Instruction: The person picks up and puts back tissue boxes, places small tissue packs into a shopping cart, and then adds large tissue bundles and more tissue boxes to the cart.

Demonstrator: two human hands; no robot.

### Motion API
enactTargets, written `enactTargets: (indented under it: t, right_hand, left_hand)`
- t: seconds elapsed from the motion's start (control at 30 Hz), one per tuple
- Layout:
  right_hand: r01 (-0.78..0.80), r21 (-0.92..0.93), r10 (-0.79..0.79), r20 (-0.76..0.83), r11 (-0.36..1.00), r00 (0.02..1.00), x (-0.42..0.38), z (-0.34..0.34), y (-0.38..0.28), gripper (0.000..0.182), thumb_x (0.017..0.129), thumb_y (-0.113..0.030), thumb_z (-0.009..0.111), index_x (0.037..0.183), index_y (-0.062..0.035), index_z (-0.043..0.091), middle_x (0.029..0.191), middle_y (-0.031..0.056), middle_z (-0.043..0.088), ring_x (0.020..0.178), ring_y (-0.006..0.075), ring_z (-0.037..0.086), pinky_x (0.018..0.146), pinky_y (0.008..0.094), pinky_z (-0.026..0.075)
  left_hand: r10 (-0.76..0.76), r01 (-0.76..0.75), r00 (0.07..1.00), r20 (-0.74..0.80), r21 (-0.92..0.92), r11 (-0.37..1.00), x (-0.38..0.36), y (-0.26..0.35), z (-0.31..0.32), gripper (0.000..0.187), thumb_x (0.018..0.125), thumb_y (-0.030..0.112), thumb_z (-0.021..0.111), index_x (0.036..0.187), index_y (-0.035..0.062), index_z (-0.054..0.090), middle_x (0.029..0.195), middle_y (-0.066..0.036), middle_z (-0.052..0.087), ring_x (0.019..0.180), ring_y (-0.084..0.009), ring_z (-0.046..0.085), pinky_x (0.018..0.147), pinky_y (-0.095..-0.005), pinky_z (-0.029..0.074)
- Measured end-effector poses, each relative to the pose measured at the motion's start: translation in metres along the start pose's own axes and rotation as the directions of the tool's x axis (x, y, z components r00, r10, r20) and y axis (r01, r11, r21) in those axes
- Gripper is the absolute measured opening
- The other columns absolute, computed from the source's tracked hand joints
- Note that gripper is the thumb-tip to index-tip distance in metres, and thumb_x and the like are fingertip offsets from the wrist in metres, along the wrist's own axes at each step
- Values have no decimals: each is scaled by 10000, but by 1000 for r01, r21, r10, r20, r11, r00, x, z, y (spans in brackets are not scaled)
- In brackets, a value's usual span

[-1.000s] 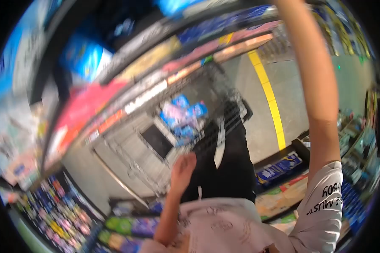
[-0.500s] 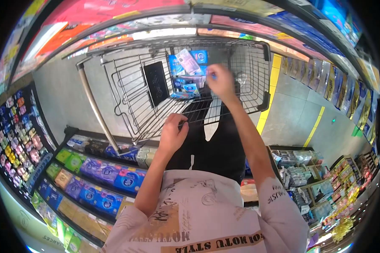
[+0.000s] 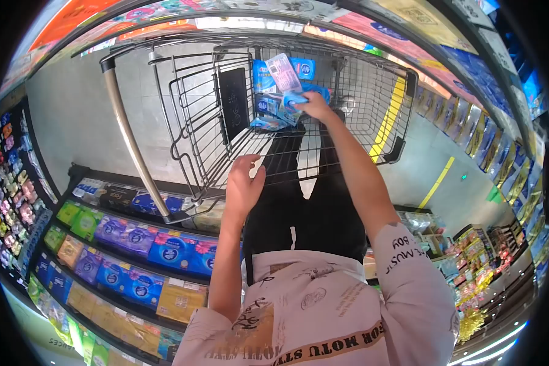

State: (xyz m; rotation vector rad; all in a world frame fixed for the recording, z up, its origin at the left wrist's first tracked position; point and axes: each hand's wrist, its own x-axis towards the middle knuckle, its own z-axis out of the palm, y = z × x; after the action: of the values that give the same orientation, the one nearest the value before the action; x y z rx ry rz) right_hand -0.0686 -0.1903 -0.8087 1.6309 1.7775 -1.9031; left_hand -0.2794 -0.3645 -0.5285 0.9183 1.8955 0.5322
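Note:
My right hand (image 3: 316, 105) reaches into a wire shopping cart (image 3: 395, 151), its fingers closed on a small blue packet (image 3: 294, 99). Close by in the cart lie a pink-and-white packet (image 3: 283, 72) on top of blue packs (image 3: 264, 76), with more blue packets (image 3: 268, 124) below. Part of the pile is hidden behind my fingers. My left hand (image 3: 245, 180) hovers by the cart's near side, holding nothing, with thumb and fingers apart.
The cart's handle bar (image 3: 131, 143) is at the left, near a black panel (image 3: 233, 104). Shelves of blue, purple and green packs (image 3: 171, 249) run behind me on the left. Hanging packs (image 3: 470, 122) line the right. Yellow floor stripes (image 3: 389, 116) show beyond the cart.
My right hand, blurred before, now grips the blue packet over the pile, slightly farther into the cart. My left hand's fingers have spread a little. The whole view has shifted.

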Motion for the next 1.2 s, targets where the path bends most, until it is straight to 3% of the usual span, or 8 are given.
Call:
enactTargets:
  t: [0.2,0.4,0.5,0.63,0.83,0.97,1.1,1.2]
  right_hand:
    - [-170,363,38,345,916,938,-62,-84,-70,350,902,-315,762,1115,-41,712,899,17,678,756,97,591,675,238,472]
    - [-436,757,-144,561,487,815,-79,-42,-123,442,907,-259,741,1262,-19,633,1122,92,694,1027,205,676,854,319,543]
    - [198,-95,-203,-49,976,978,-9,34,-38,563,812,-200,772,1328,-53,600,1116,167,700,1062,322,675,912,366,542]
    - [335,-311,-314,119,889,942,6,130,-4,552,777,-155,754,1303,-82,601,1325,222,560,1126,430,614,982,453,515]
    - [112,-688,-167,-14,717,986,14,153,-2,426,794,-190,756,1187,-71,641,1073,186,599,1073,403,629,893,490,529]
    - [180,-221,-180,19,958,983,-24,88,-25,468,858,-158,728,1279,-50,555,1168,222,652,1078,442,628,888,508,515]
    - [374,479,-329,-179,794,927,-62,-3,-39,493,954,-222,709,1367,-70,489,1226,65,648,1042,230,647,881,380,529]
    - [14,687,-21,3,727,1000,-172,-125,-136,571,955,-147,706,1449,-79,427,1252,11,610,1114,152,598,915,356,525]
  left_hand:
    - [-9,-17,986,-165,-151,988,45,7,29,428,851,178,798,1181,-45,640,1091,-145,693,929,-251,674,822,-347,531]
    - [-226,319,946,231,-560,764,52,-13,20,358,863,116,767,1176,-23,664,1040,-94,735,894,-136,677,816,-305,541]
    - [-446,436,873,196,-721,538,11,-10,-15,278,895,40,714,1163,-17,669,1054,-98,740,909,-159,705,837,-309,560]
    - [-448,391,877,176,-802,452,-16,-10,-36,287,912,11,700,1193,-8,642,1109,-98,723,975,-181,704,880,-322,559]
    - [-499,309,865,48,-835,455,-11,-4,-15,277,918,1,691,1188,12,629,1110,-88,710,987,-185,698,892,-344,559]
    - [-414,305,902,125,-862,404,-11,11,-1,305,921,17,698,1210,20,601,1127,-94,703,1003,-190,695,916,-350,551]
    - [-357,288,926,123,-840,459,-6,40,1,310,913,6,701,1206,22,601,1138,-89,697,1009,-178,689,920,-342,545]
    - [-300,272,946,124,-807,524,1,48,3,300,916,1,690,1202,21,603,1134,-85,698,1002,-172,686,915,-331,540]
